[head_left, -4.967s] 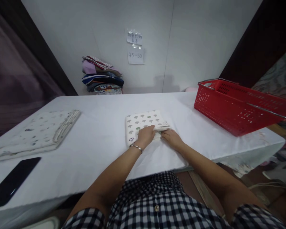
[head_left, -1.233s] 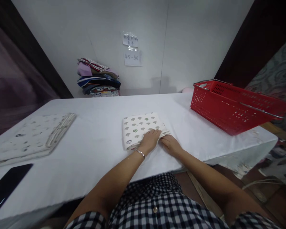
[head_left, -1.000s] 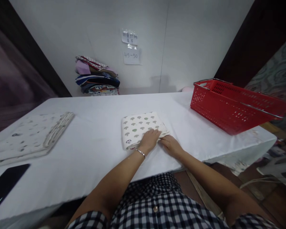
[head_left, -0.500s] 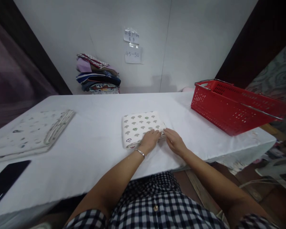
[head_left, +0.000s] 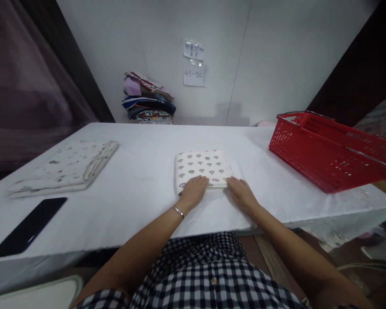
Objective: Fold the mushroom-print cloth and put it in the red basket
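A folded white cloth [head_left: 201,163] with grey, green and pink mushroom prints lies flat in front of me on the white-covered table. My left hand [head_left: 194,191], with a silver bracelet at the wrist, rests fingers outstretched on its near left edge. At the near right corner, my right hand [head_left: 241,193] touches the cloth with straight fingers. Both palms face down, and neither hand grasps the cloth. Between the hands the layered near edge of the fold shows.
A larger folded printed cloth [head_left: 73,163] lies at the left, with a black phone-like slab [head_left: 28,225] nearer me. On the right stands a red basket [head_left: 312,150] with metal handles. Behind the table rises a stack of folded fabrics [head_left: 149,101]; paper signs [head_left: 194,75] hang on the wall.
My hands have moved apart along the cloth's near edge, the left one leftward. The near right corner, bunched before, now lies flatter. The whole view has shifted slightly.
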A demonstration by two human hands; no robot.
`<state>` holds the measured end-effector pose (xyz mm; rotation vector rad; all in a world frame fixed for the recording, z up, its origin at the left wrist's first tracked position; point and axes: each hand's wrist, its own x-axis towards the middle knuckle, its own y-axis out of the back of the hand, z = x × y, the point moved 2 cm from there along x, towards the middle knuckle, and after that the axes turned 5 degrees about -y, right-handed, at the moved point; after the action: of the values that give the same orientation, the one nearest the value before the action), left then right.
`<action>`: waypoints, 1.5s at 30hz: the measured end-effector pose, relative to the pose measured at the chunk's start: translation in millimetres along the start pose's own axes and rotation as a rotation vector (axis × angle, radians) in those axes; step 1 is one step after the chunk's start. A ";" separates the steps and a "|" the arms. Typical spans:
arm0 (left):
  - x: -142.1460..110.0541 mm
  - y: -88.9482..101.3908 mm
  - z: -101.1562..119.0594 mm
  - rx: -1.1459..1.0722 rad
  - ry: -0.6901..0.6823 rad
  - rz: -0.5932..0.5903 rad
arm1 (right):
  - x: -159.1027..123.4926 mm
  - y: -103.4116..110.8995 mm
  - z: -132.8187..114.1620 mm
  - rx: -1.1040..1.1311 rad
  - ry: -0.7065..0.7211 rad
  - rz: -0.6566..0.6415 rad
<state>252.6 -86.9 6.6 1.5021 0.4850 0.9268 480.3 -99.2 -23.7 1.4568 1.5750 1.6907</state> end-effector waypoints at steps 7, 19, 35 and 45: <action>-10.6 4.2 -6.9 -0.055 0.031 0.004 | 26.6 10.2 10.5 0.017 0.102 -0.016; -13.5 -3.4 -7.6 -0.057 -0.034 0.129 | 32.2 8.4 12.0 -0.044 0.169 0.030; 3.3 1.8 -0.2 -0.169 0.042 0.166 | 34.4 13.0 4.6 0.047 0.192 0.121; -2.2 -2.5 2.5 -0.084 -0.040 0.209 | 22.2 9.1 2.8 0.002 0.282 0.148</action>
<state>253.8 -89.7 3.8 1.5109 0.2593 1.0643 477.5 -81.8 -7.1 1.4155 1.6428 2.0554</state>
